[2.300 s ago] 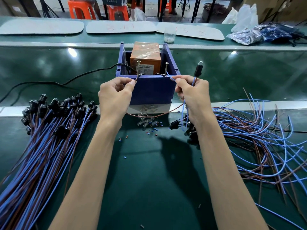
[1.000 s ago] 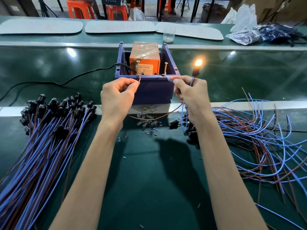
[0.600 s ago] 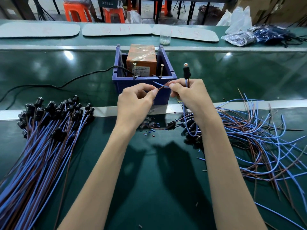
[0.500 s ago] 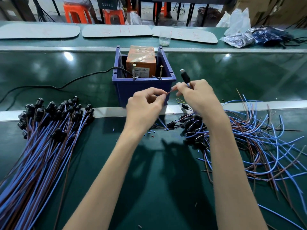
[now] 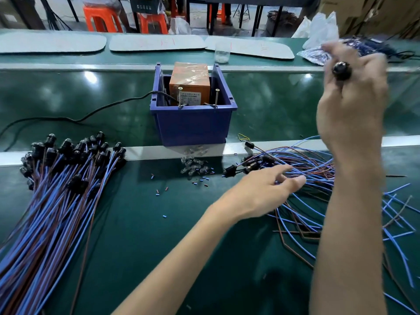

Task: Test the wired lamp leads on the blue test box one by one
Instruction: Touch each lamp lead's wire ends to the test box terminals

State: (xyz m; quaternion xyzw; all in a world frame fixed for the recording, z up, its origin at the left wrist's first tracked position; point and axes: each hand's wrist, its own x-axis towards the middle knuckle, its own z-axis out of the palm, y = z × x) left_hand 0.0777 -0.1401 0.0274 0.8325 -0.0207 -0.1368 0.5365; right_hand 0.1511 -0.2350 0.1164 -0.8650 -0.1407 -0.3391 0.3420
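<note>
Lamp lead [image 5: 341, 70] is gripped in the raised right hand [image 5: 351, 105], blue test box [image 5: 193, 126] well to its left. Below, the left hand [image 5: 266, 189] spreads over the tangle of leads [image 5: 318, 165], where snarled wires could lift several together.

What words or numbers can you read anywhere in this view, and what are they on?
Nothing reads clearly.
White label on the orange block in the blue test box: printed lines, too small.
Grey pad: faint red marks, illegible.
Dark sign in the background: blurred.
</note>
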